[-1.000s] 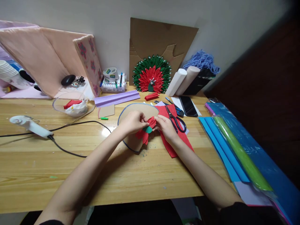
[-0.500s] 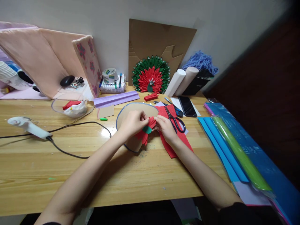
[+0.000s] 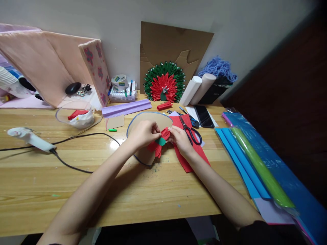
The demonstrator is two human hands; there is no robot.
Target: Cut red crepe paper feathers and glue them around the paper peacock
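A round piece of cardboard [image 3: 143, 117] with a blue edge lies on the table, bearing red crepe paper petals [image 3: 158, 150] around a green centre [image 3: 160, 142]. My left hand [image 3: 144, 133] reaches over the cardboard, its fingertips pinched at a red petal just above the green centre. From the other side, my right hand [image 3: 179, 137] pinches the outer end of an upper red petal [image 3: 166, 132]. Its lower fingers are partly hidden. Beneath and beside my right hand is a red crepe paper sheet [image 3: 187, 165], with black-handled scissors [image 3: 190, 130] lying open on it.
A glue gun [image 3: 32, 139] with a black cord rests at left. Behind stand a red and green paper peacock [image 3: 163, 83], a marker box [image 3: 124, 95] and paper rolls [image 3: 191, 90]. A phone [image 3: 204, 116] lies at back right, wrapped coloured paper [image 3: 258, 163] along the right edge.
Very little differs. Both hands keep their pinch at the red petals, with only a slight shift of the fingers and of the whole view.
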